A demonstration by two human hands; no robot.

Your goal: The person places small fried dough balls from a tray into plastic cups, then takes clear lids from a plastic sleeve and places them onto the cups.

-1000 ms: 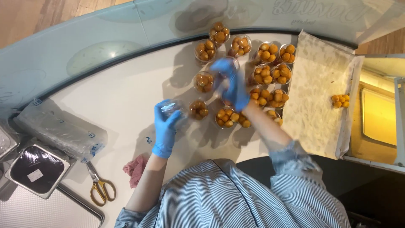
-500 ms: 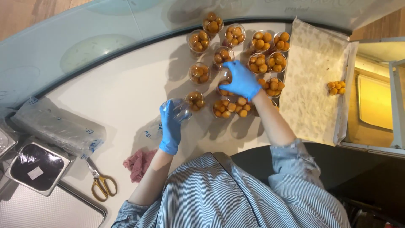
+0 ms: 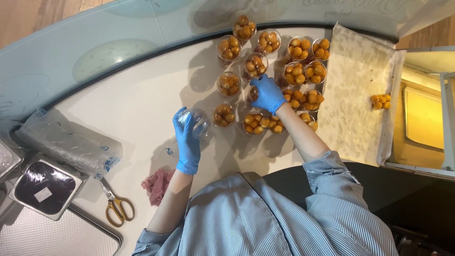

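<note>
So the left hand (image 3: 187, 142) in its blue glove has a clear domed plastic lid (image 3: 195, 122) held up off the white curved counter (image 3: 137, 104), just left of the cluster of clear plastic cups filled with small golden-brown fried balls (image 3: 265, 57). That lid looks super light and thin to me, probably flexes if you squeeze it and likely a bit slick against a glove, so I'd say the rim edge is the place to hold it rather than the dome top. Fingers are curled round its left side, thumb underneath as far as I can tell, a loose cupping hold and not a hard pinch. The right hand (image 3: 268, 93), also blue-gloved, is down on one cup in the middle of the group (image 3: 252, 93), fingers bent over its top and mostly hiding it, so can't tell how tightly it's gripped. The filled cups look top-heavy-ish and easy to tip; I'd take those round the side wall.
</note>
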